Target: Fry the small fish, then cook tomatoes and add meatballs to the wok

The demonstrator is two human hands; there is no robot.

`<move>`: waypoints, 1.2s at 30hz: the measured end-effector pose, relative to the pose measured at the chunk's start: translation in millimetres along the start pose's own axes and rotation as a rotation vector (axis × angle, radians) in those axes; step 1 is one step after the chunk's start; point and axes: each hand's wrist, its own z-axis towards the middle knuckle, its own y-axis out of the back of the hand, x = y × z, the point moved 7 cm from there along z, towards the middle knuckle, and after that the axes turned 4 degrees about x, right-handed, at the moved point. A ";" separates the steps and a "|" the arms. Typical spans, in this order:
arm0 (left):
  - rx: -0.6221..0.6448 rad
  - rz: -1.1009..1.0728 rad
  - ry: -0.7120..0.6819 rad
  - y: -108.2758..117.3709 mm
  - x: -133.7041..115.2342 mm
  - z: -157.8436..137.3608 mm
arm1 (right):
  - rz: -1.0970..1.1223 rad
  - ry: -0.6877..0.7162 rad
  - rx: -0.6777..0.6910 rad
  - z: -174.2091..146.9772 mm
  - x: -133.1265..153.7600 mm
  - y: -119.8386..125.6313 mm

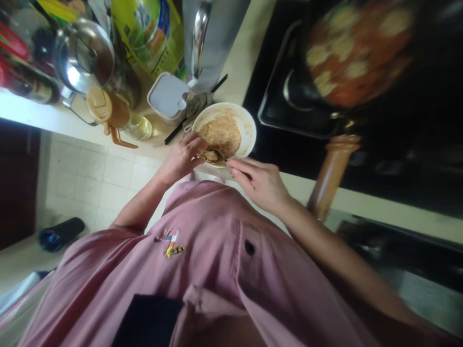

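A white bowl (249,126) holding a light brown, mushy mixture (222,132) sits at the counter's front edge. My right hand (262,183) is closed around the handle of a metal spoon, at the bowl's near right rim. The spoon's head (213,154) carries a lump of the mixture, low inside the bowl. My left hand (185,154) is at the bowl's near left rim, its curled fingers close to the spoon's head. Whatever is between those fingers, if anything, is hidden.
A pan (320,94) with red sauce and pale round pieces sits on the black stove, its wooden handle (331,168) jutting over the front edge. Left of the bowl are a white lidded container (168,94), an oil bottle (139,127), a steel pot (83,58) and a yellow-green pouch (152,36).
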 end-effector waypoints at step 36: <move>-0.009 -1.025 0.428 -28.1 10.1 51.4 | -0.350 0.334 -0.165 -13.9 60.9 41.3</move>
